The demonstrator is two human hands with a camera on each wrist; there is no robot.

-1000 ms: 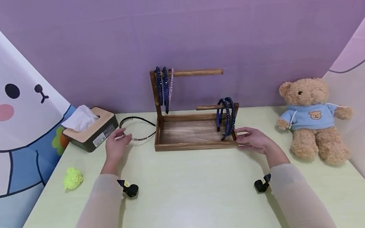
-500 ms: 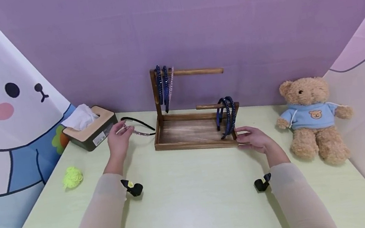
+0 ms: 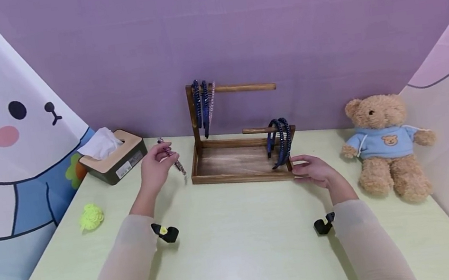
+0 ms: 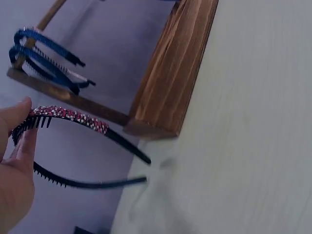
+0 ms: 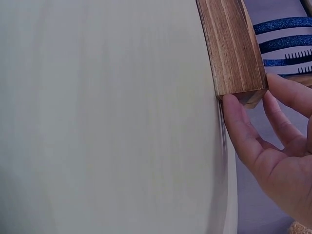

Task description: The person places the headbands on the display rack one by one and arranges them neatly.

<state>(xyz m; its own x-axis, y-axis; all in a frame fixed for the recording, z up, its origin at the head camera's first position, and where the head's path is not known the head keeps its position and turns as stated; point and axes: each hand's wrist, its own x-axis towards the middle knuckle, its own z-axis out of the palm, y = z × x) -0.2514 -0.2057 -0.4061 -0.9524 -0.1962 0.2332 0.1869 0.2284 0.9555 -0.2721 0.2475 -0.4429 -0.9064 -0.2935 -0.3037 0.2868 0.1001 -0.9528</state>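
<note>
My left hand (image 3: 157, 167) pinches a headband between thumb and fingers, raised off the table left of the wooden rack (image 3: 238, 179). In the left wrist view this headband (image 4: 68, 115) has a black toothed band covered with pink and white stones, its two tips pointing toward the rack. My right hand (image 3: 314, 171) holds the rack's right front corner, with thumb and fingers (image 5: 236, 117) on the wood. On the upper bar (image 3: 247, 87) hang two dark blue headbands (image 3: 205, 106) and a pink one (image 3: 212, 101). Blue headbands (image 3: 283, 143) also hang on the lower bar (image 3: 255, 131).
A tissue box (image 3: 117, 157) stands at the back left, behind a yellow-green puffy ball (image 3: 91, 217). At the right sits a teddy bear (image 3: 385, 146) in a blue top. A purple backdrop (image 3: 299, 29) rises behind the pale table (image 3: 230, 244).
My left hand has lifted the stone-covered headband, moved it right toward the rack and turned it more edge-on to the head view. My right hand has stayed at the rack's corner.
</note>
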